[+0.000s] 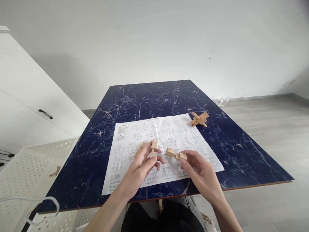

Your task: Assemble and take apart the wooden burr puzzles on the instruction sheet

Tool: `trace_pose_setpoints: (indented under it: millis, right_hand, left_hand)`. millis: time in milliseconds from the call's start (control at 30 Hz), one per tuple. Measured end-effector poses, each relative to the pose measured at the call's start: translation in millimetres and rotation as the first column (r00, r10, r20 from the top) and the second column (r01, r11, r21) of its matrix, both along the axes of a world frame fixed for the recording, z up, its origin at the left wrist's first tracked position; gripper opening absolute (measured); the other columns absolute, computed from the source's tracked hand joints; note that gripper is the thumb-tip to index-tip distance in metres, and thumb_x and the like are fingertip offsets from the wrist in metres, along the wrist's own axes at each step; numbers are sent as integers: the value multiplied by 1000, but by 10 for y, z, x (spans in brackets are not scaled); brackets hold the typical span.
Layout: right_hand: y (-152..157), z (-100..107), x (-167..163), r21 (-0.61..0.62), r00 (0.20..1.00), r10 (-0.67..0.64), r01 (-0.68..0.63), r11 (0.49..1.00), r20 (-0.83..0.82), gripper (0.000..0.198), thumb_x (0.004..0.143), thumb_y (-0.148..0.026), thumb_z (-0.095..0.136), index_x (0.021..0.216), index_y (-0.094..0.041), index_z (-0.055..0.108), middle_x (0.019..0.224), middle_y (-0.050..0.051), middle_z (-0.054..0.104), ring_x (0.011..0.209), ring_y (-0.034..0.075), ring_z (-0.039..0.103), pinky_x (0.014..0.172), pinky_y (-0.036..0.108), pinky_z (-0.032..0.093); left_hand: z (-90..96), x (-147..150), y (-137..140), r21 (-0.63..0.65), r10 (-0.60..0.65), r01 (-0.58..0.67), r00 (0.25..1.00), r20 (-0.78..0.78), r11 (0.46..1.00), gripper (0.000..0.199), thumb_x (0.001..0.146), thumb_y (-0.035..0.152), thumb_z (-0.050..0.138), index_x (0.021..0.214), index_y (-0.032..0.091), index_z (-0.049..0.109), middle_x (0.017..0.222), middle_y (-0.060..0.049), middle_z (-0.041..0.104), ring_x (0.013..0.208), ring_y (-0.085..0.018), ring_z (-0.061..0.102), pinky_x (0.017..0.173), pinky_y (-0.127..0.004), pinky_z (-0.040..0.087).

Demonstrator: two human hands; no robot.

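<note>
My left hand (141, 167) is closed on notched wooden puzzle pieces (154, 145) above the printed sheet; its fingers hide part of them, and I cannot tell whether they are joined. Between the thumb and fingers of my right hand (201, 168) is the near end of another notched wooden puzzle piece (170, 152). Its blocky far end points left, with a small gap to the left hand. Beneath both hands lies the creased white instruction sheet (145, 129), printed with small diagrams too fine to read.
An interlocked wooden puzzle (199, 119) rests by the sheet's far right corner on the dark blue marbled table (149, 100). To the left, a perforated white surface (26, 164) holds a small wooden cross-shaped piece (55, 171). A white cable (29, 198) loops near the table's left corner.
</note>
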State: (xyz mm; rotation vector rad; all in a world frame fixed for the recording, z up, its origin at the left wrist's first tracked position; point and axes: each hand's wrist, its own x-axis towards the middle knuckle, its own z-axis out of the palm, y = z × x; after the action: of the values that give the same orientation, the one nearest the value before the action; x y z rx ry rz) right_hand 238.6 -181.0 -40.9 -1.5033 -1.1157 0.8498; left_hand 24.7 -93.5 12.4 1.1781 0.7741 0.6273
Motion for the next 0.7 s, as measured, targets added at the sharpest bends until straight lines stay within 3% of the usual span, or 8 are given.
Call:
trace_pose_setpoints:
  millis: [200, 367, 533, 700]
  right_hand:
    - [10, -14, -1, 12, 1000, -5, 6, 1000, -7, 39, 100, -57, 67, 118, -23, 69, 95, 7, 77, 82, 24, 73, 74, 35, 60]
    - [3, -20, -8, 12, 1000, -11, 12, 1000, -13, 39, 100, -57, 67, 119, -23, 69, 94, 7, 77, 84, 24, 73, 74, 35, 59]
    - [1, -16, -8, 17, 1000, -13, 14, 1000, -16, 39, 100, -57, 68, 118, -22, 68, 90, 7, 75, 81, 24, 72, 74, 36, 58]
    - [4, -24, 0, 20, 1000, -4, 5, 1000, -22, 39, 100, -56, 68, 118, -22, 68, 88, 6, 74, 81, 23, 71, 74, 34, 58]
  left_hand:
    - [-59, 14, -31, -102, 6, 3, 996, 84, 995, 54, 103, 31, 67, 154, 29, 49, 122, -8, 63, 109, -26, 72, 105, -51, 55]
    - [-70, 26, -33, -234, 44, 3, 980, 195, 972, 36, 100, 30, 72, 134, 21, 66, 117, -9, 66, 104, -24, 73, 103, -45, 57]
    - [-25, 41, -42, -464, 93, 87, 932, 351, 881, 14, 97, 17, 72, 111, 15, 76, 112, -9, 68, 87, -12, 65, 82, -26, 55]
    - [-50, 45, -50, -442, 44, 133, 929, 367, 887, 13, 104, 23, 67, 98, 16, 74, 101, -5, 59, 72, -7, 50, 68, -21, 47]
